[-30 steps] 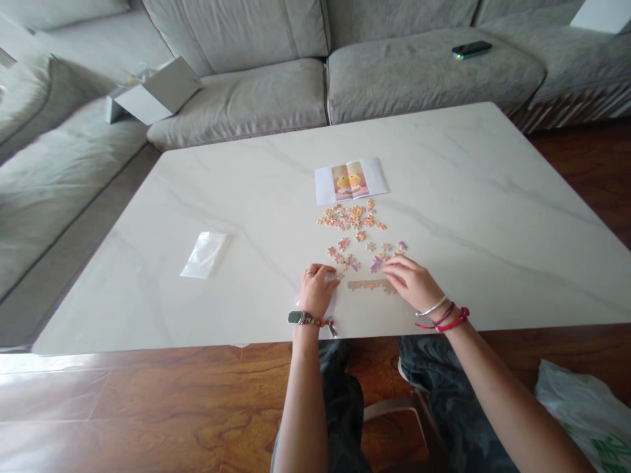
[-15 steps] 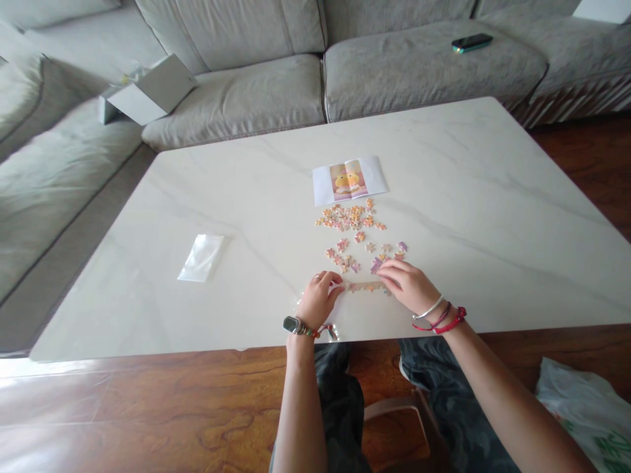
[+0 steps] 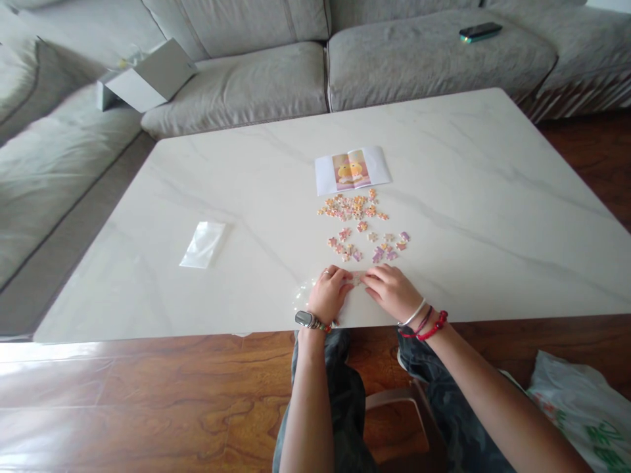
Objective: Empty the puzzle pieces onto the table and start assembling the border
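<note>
A thin strip of joined jigsaw pieces (image 3: 357, 276) lies near the table's front edge, partly hidden under my fingers. My left hand (image 3: 331, 292) has its bent fingers closed on the strip's left end. At the right part of it, the bunched fingertips of my right hand (image 3: 392, 290) press down. Just beyond my hands, loose jigsaw pieces lie in two small groups, with pink ones (image 3: 345, 249) on the left and purple ones (image 3: 383, 253) on the right. Farther back spreads a larger pile of orange and pink pieces (image 3: 350, 207).
Behind the pile lies a creased picture sheet (image 3: 377, 164). A clear plastic bag (image 3: 203, 244) rests on the marbled white table (image 3: 468, 197) at left. Shiny clear plastic (image 3: 302, 295) is beside my left wrist. A grey sofa (image 3: 246, 85) borders the table's far side.
My right hand has shifted left, closer to my left hand, and now covers the strip's right part. A purple piece near its fingertips is uncovered. The whole view has tilted slightly.
</note>
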Demonstrator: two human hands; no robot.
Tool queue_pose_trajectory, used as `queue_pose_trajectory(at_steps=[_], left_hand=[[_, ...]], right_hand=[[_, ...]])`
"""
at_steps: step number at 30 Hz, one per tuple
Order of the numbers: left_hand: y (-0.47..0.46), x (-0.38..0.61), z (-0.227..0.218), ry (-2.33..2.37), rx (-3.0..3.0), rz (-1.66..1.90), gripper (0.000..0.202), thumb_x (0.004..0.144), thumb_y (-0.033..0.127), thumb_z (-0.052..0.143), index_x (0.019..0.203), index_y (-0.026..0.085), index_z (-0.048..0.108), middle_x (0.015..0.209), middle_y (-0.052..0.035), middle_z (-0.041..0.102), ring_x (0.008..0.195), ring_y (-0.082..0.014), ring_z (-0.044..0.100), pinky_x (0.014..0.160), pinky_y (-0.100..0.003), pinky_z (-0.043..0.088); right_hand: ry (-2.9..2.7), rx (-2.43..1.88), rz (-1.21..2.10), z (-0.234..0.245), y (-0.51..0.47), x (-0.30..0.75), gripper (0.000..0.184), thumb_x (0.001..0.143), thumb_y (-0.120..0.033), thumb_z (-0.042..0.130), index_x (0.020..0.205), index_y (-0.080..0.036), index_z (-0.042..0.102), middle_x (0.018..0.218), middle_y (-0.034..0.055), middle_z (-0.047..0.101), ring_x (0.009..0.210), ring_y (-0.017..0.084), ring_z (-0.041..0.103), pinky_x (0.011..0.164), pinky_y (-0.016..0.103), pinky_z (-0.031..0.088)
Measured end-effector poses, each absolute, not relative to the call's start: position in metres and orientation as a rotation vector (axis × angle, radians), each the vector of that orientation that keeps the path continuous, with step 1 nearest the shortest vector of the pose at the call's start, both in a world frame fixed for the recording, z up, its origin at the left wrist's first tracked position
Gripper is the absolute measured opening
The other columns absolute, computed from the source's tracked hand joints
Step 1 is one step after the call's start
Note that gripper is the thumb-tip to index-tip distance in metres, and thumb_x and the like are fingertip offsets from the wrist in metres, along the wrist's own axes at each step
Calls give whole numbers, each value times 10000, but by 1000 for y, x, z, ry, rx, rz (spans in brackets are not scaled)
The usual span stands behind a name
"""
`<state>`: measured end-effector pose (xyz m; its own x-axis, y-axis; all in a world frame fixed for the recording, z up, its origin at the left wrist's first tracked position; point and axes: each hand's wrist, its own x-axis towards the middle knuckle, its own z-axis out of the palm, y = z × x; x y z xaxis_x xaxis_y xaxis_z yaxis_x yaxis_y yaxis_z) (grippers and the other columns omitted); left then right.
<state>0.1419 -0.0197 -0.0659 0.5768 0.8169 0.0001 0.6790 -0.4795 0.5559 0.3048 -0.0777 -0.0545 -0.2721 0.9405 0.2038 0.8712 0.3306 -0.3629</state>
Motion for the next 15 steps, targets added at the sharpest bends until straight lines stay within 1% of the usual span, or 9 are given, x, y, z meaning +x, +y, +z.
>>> queue_pose_trajectory(at_steps=[3, 8, 15], left_hand=[[-20, 143, -67, 1205, 2296, 393, 107, 755, 201, 487, 844, 198, 547, 869, -38, 519, 823, -149, 509, 752, -287, 437], [-21, 141, -67, 1194, 2291, 416, 144, 752, 206, 495, 882, 214, 556, 898, -37, 521, 858, -151, 508, 779, -295, 431], [-22, 139, -65, 1181, 2256, 469, 146, 755, 268, 509, 862, 219, 595, 901, -34, 540, 839, -144, 522, 786, -282, 432]], right_hand=[[-2259, -1607, 208, -57, -78, 303, 215, 788, -165, 464, 955, -189, 597, 950, 82, 576, 908, 198, 458, 731, 333, 363], [-2274, -1607, 201, -61, -79, 302, 218, 803, -194, 456, 973, -198, 593, 951, 82, 581, 922, 198, 453, 710, 326, 352], [-2304, -1612, 215, -59, -78, 302, 239, 819, -183, 424, 995, -208, 584, 954, 68, 586, 917, 194, 443, 719, 320, 357]])
